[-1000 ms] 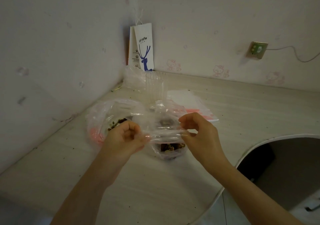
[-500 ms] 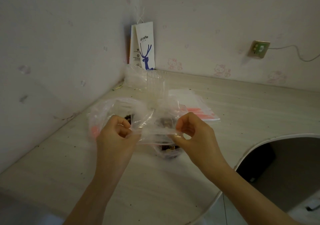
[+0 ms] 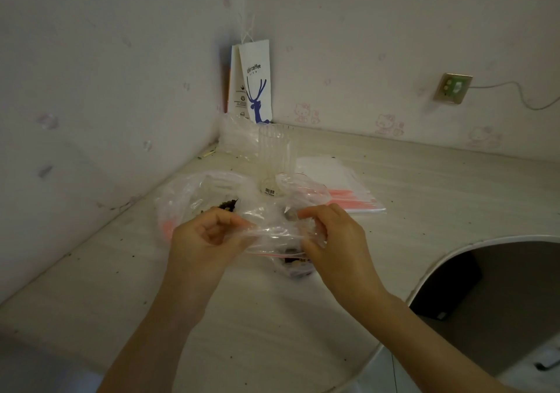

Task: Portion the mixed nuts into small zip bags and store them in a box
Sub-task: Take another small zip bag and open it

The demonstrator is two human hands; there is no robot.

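Here both hands (image 3: 212, 235) pinch small zip bag (image 3: 272, 235) mouth.

The clear zip bag (image 3: 274, 236) has a red seal strip, the white paper bag (image 3: 255, 74) a blue deer, the pale wallpaper (image 3: 394, 28) pink cats.

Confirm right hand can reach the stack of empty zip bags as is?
Probably yes, once freed. The stack of empty zip bags lies on the desk just beyond the right hand, nothing between, but that hand pinches the top of the small zip bag and must let go first.
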